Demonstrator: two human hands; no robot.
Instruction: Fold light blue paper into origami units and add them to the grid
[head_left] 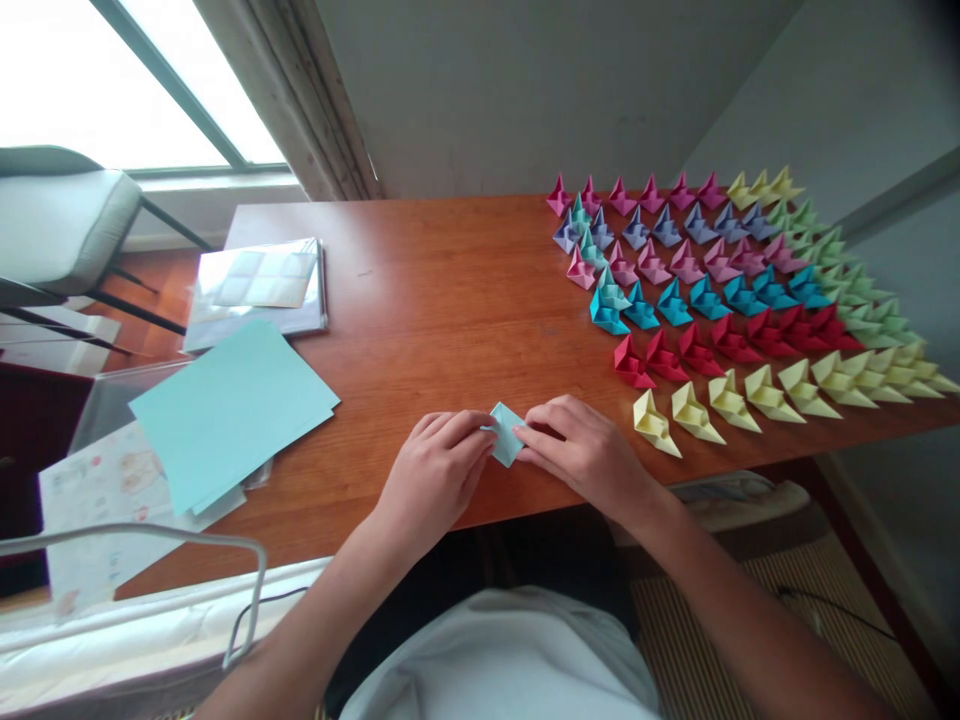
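A small blue paper (507,438) is held near the front edge of the counter (442,300), in front of the white shirt (510,660). Its left corner is pinched by the left hand (435,455), and its right corner is pinched by the right hand (581,445). Both corners are partly covered by fingers, and the left thumb is mostly hidden. The folds are too small to be made out, and whether the counter is touched by the paper cannot be told.

The printed page (94,510) is partly covered by big blue sheets (232,415), and its lower part is crossed by a white tube (150,532). The tube and the chair (60,225) are cut off at the left side. In the far right rows, green folded shapes (862,285) are crowded, so some are partly hidden by others.

Bare brown wood is seen from the hands to the back edge, between the big sheets and the colored rows. On the right, the front edge is neared by yellow folded shapes (727,400), and the closest one is set just beside the right hand.
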